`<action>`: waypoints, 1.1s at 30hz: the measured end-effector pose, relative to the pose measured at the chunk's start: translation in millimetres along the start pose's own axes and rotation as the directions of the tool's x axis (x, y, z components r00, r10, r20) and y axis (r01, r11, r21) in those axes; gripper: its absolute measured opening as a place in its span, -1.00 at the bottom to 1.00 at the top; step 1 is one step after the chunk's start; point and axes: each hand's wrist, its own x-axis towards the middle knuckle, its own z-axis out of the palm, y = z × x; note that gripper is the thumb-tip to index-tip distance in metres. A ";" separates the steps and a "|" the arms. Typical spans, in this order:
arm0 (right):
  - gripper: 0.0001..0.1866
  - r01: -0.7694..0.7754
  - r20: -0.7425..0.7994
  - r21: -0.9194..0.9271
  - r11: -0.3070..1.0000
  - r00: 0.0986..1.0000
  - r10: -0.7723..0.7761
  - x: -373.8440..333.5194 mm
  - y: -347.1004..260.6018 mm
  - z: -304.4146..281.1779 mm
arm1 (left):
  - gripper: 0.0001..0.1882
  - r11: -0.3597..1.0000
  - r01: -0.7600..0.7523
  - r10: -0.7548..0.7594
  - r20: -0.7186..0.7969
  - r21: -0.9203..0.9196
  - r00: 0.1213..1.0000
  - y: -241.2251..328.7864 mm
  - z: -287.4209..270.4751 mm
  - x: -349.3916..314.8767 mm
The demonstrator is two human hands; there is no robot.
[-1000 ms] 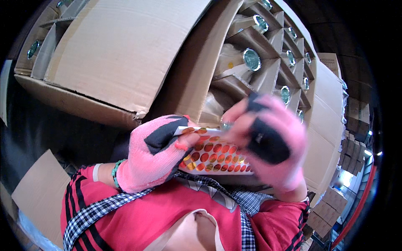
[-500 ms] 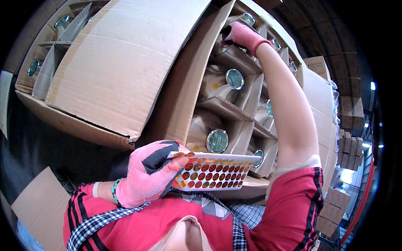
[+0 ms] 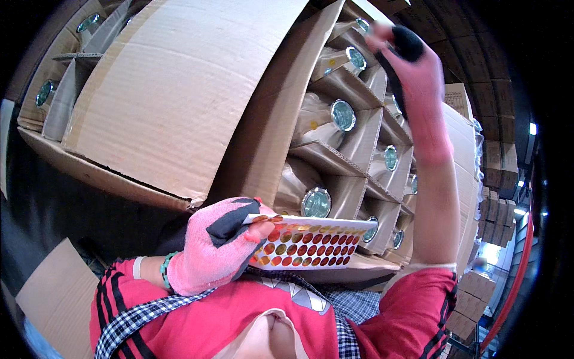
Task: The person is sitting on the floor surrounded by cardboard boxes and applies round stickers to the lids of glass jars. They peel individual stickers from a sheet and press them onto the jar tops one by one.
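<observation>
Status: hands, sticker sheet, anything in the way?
Left hand gripping sticker sheet. Right hand raised over open box, fingertips blurred, hold unclear. Dividers around glassware may crowd reach.

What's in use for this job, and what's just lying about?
Apparently in use:
sticker sheet, in left grip
right grip, near the open box
glass vessels inside the open box

Apparently just lying about:
cardboard piece, lower left
stacked cartons, right
</observation>
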 end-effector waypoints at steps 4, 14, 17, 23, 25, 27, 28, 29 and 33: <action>-0.70 0.244 0.503 0.072 0.967 0.829 -0.247 -76.1 -80.0 5.6 | -0.84 0.993 0.056 -0.055 -0.012 0.100 0.998 4.9 -3.8 -4.7; -0.82 0.005 0.581 0.063 0.998 0.813 -0.041 -102.8 -98.3 26.0 | -0.81 0.998 -0.069 0.069 0.000 -0.011 0.998 -0.9 -1.3 -4.3; -0.82 0.078 0.490 0.029 0.997 0.868 -0.082 -104.6 -102.7 26.5 | -0.80 1.000 -0.019 0.019 0.000 -0.021 1.000 2.9 -0.9 -4.3; -0.83 0.285 0.415 -0.004 0.958 0.872 -0.258 -111.1 -98.9 27.1 | -0.77 0.998 0.016 -0.017 -0.010 -0.058 1.000 1.9 -0.2 -4.3; -0.82 0.335 0.395 -0.032 0.942 0.870 -0.296 -114.5 -97.3 27.0 | -0.76 0.997 -0.041 0.039 -0.043 -0.067 0.998 2.7 3.1 -4.8; -0.82 0.357 0.395 -0.052 0.933 0.865 -0.309 -117.2 -95.3 26.4 | -0.76 0.999 -0.024 0.023 -0.032 -0.045 0.999 1.7 2.5 -4.4; -0.81 0.368 0.395 -0.063 0.928 0.863 -0.315 -118.6 -94.6 25.9 | -0.76 0.999 -0.016 0.015 -0.027 -0.035 1.000 1.4 2.1 -4.2; -0.81 0.368 0.407 -0.071 0.927 0.859 -0.310 -118.3 -95.4 25.8 | -0.76 0.999 -0.007 0.007 -0.020 -0.035 1.000 1.3 1.5 -4.1; -0.80 0.283 0.391 -0.039 0.958 0.887 -0.247 -119.0 -92.7 28.7 | -0.77 1.000 -0.008 0.008 0.023 0.004 1.000 1.1 -1.4 -1.7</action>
